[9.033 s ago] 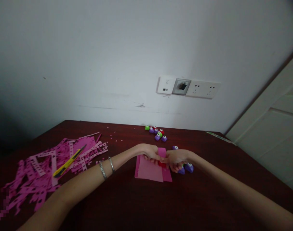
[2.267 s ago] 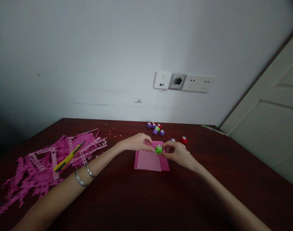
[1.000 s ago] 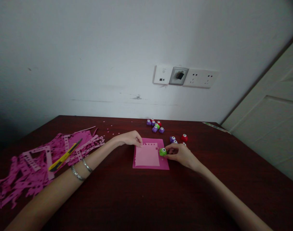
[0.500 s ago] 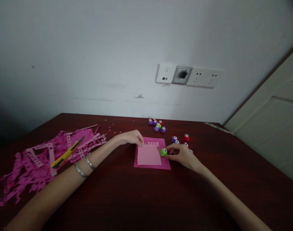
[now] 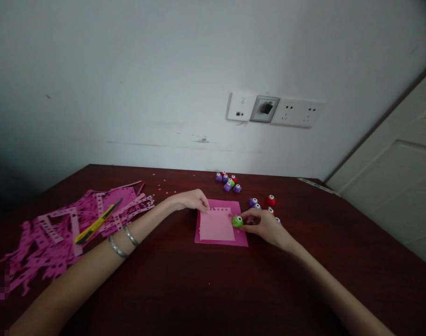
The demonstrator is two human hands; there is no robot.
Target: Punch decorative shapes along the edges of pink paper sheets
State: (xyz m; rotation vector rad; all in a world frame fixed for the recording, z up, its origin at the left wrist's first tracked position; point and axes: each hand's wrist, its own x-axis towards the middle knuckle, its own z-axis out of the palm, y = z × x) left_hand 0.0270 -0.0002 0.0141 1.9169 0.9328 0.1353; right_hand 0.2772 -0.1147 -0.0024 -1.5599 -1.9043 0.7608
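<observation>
A: Where is the green punch (image 5: 237, 221) held?
B: Just right of the frame's centre, at the right edge of the light sheet (image 5: 216, 227). It is grasped between thumb and fingers by the right hand (image 5: 264, 225).
A: And the left hand (image 5: 192, 199)?
B: It is set at the light sheet's upper left corner, fingertips drawn together; whether the paper is pinched or only pressed cannot be told at this size.
A: What is laid beneath?
B: A dark sheet (image 5: 241, 239), left showing along the top and right.
A: And around?
B: Other punches (image 5: 271, 200) are scattered behind the right hand; a cluster (image 5: 227, 186) is seen above, near the wall (image 5: 164, 93). At the frame's left, pink strips (image 5: 55, 247) are heaped, with a yellow cutter (image 5: 97, 223) laid across them
</observation>
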